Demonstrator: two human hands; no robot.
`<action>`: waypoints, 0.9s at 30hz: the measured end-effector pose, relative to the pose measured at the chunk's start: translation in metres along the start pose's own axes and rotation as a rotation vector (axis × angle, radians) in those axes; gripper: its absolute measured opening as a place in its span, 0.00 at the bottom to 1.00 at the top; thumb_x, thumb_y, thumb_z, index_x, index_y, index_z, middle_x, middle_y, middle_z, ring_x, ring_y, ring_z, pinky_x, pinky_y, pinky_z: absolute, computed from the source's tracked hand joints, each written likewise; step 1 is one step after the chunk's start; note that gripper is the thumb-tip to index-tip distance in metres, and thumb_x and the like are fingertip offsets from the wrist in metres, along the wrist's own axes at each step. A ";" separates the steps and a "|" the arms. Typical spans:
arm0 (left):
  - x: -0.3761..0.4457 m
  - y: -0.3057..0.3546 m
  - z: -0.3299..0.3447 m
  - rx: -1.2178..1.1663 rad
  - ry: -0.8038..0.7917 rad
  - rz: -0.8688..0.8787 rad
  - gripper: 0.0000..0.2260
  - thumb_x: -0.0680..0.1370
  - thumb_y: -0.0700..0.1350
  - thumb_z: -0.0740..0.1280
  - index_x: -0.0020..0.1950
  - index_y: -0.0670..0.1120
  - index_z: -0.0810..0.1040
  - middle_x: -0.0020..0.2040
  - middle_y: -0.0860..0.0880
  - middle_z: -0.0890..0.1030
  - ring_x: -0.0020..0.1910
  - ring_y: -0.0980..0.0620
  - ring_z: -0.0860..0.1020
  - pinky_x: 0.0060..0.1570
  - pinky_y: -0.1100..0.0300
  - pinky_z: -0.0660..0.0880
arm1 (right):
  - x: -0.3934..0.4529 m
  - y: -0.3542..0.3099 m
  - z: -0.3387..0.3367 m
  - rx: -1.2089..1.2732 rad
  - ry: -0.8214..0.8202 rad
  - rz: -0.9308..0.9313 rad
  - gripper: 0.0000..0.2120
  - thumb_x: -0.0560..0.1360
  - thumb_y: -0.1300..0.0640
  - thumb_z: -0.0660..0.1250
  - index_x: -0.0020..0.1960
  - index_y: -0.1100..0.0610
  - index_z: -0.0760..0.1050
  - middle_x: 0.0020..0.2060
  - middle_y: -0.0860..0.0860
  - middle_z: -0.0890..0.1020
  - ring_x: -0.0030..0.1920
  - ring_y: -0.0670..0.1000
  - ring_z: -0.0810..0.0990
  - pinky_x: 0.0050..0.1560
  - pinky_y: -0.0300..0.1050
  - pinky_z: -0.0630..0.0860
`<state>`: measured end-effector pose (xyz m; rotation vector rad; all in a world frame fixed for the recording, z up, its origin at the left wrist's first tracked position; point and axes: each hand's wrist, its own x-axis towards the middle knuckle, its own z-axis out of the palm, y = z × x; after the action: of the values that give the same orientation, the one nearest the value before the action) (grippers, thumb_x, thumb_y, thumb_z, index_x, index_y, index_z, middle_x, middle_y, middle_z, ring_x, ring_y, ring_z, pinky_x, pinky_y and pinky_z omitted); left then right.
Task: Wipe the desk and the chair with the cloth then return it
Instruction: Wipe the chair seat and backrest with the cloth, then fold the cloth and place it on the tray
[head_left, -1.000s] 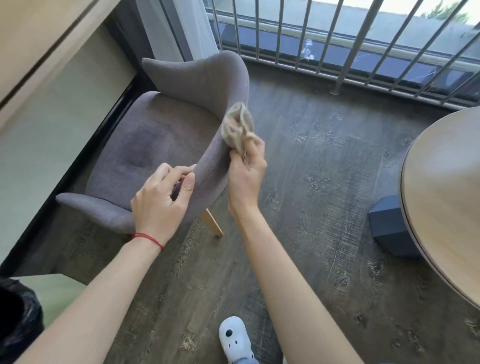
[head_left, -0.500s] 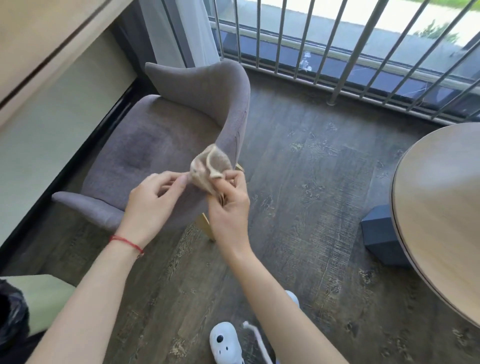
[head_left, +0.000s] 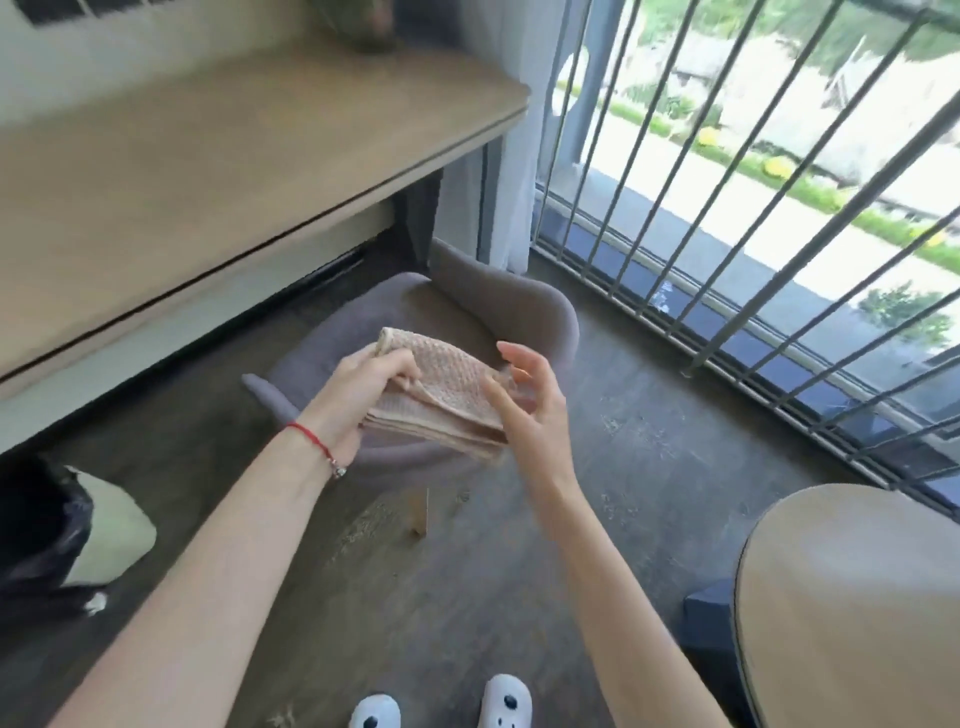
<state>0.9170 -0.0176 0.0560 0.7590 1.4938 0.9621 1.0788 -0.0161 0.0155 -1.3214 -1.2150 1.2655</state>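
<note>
Head view: folded beige cloth (head_left: 441, 400) held in the air above the grey chair (head_left: 498, 312), between both hands. Left hand (head_left: 358, 384) gripping the cloth's left end, fingers (head_left: 400, 364) curled over its top edge. Right hand (head_left: 524, 405) against the right end, thumb on the fabric, other fingers loosely spread. Long wooden desk (head_left: 208, 171) at upper left; round table (head_left: 857, 597) at lower right.
</note>
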 end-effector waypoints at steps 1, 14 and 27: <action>-0.009 0.012 -0.011 -0.057 0.040 0.016 0.17 0.73 0.36 0.63 0.26 0.49 0.67 0.25 0.53 0.72 0.29 0.55 0.71 0.36 0.60 0.67 | 0.007 -0.017 0.007 -0.065 -0.050 0.099 0.23 0.72 0.52 0.71 0.65 0.50 0.70 0.62 0.50 0.75 0.62 0.49 0.73 0.65 0.47 0.71; -0.083 0.057 -0.317 -0.541 0.294 -0.011 0.07 0.71 0.37 0.67 0.47 0.46 0.74 0.25 0.54 0.80 0.23 0.58 0.78 0.23 0.69 0.71 | 0.035 -0.135 0.293 -0.025 -0.885 0.365 0.23 0.60 0.61 0.73 0.55 0.60 0.77 0.48 0.57 0.86 0.48 0.54 0.84 0.52 0.50 0.79; -0.024 0.007 -0.649 -0.028 0.936 0.101 0.21 0.70 0.36 0.74 0.53 0.46 0.65 0.47 0.51 0.74 0.44 0.54 0.74 0.34 0.77 0.69 | 0.050 -0.118 0.666 -0.622 -0.813 -0.123 0.14 0.63 0.61 0.78 0.44 0.56 0.76 0.40 0.53 0.84 0.33 0.50 0.80 0.36 0.44 0.75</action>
<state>0.2794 -0.1356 0.0847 0.3526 2.2365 1.5263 0.4066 0.0341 0.0885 -1.1184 -2.3680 1.4437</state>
